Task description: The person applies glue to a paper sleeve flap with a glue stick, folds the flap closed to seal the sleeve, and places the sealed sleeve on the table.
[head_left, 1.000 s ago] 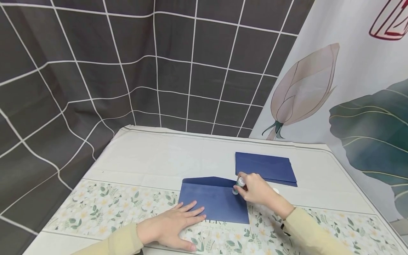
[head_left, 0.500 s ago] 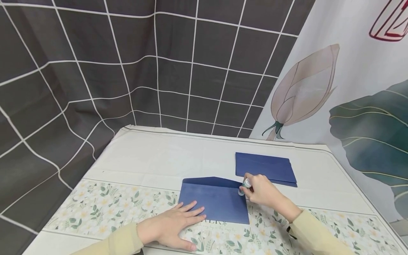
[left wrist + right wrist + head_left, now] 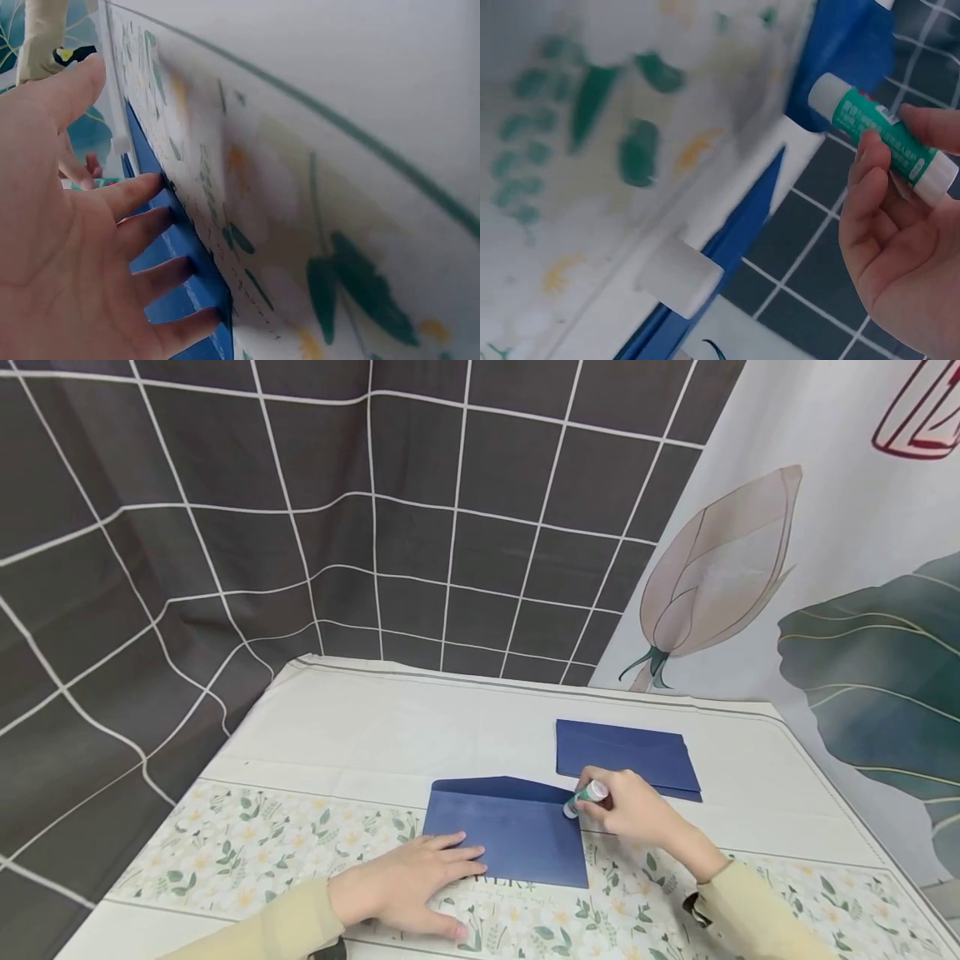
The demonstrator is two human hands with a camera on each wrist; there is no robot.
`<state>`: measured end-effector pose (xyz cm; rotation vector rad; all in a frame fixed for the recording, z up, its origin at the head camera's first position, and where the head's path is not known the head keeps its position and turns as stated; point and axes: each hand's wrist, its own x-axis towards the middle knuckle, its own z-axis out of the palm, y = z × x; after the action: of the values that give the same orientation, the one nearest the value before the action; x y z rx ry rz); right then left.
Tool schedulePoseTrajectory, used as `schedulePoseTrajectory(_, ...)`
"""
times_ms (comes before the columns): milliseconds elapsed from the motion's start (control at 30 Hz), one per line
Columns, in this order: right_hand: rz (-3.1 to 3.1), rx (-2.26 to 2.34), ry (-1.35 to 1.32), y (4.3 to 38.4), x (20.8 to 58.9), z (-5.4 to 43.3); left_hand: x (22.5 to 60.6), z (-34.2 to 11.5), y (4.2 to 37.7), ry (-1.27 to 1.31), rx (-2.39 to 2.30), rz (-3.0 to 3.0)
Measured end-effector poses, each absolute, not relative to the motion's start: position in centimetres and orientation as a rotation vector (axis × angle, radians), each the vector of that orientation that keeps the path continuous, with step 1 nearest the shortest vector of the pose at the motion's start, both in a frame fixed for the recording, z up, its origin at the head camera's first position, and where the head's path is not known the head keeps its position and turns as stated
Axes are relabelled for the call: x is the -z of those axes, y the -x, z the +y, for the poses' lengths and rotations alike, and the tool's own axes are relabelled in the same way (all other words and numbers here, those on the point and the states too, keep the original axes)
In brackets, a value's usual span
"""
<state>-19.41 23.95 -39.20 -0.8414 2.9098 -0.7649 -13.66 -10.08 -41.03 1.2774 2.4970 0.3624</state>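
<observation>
A blue envelope (image 3: 510, 843) lies on the table, its pointed flap (image 3: 502, 787) opened away from the person. My left hand (image 3: 412, 885) is spread over its lower left corner; in the left wrist view the fingertips (image 3: 199, 326) touch the paper, thumb apart. Thumb and fingers of my right hand (image 3: 637, 814) grip a glue stick (image 3: 588, 797), green-labelled with white ends (image 3: 877, 135). The stick tilts, its lower end at the envelope's right edge, just below the flap fold.
Behind the right hand lies a small stack of blue envelopes (image 3: 630, 756). A white cap (image 3: 679, 277) stands on the table near them in the right wrist view. The flower-print tablecloth (image 3: 300, 843) covers the table; a dark grid curtain (image 3: 405, 527) hangs behind.
My right hand has slid the glue stick rightward along the envelope to its right edge, and the stick leans more. My left hand stays in place on the envelope.
</observation>
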Motion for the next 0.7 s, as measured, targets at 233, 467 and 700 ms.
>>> schedulePoseTrajectory(233, 2.835, 0.991, 0.712, 20.7, 37.9, 23.9, 40.8, -9.4, 14.1, -1.288, -0.298, 2.596)
schedulePoseTrajectory(467, 2.632, 1.316, 0.56, 22.6, 38.8, 22.6, 40.7, -8.7, 15.5, -1.369, -0.287, 2.661)
schedulePoseTrajectory(700, 2.46, 1.524, 0.41, 24.2, 40.2, 20.6, 40.2, -7.9, 18.1, -1.268, -0.474, 2.743)
